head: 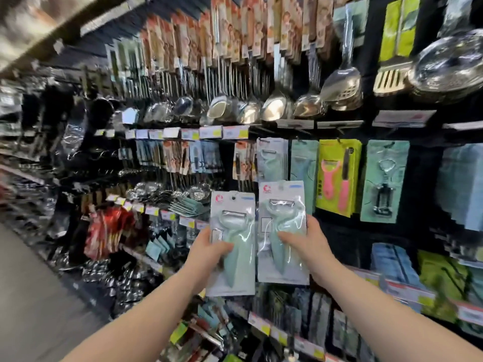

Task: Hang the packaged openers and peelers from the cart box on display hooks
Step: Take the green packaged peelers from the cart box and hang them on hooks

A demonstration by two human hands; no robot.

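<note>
Your left hand (209, 248) grips one mint peeler pack (233, 244) by its lower half, thumb across the blister; your right hand (304, 241) grips a second peeler pack (283, 231) just beside it. You hold both upright before the display wall, below matching hung peelers (271, 159) and near the yellow pack (337, 176)

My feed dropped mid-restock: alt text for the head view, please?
The left grip and right grip each hold a packaged mint-green peeler, left pack beside right pack, raised before a utensil display wall. Matching peeler packs hang just above, with pink peeler packs and an opener pack further right.
</note>
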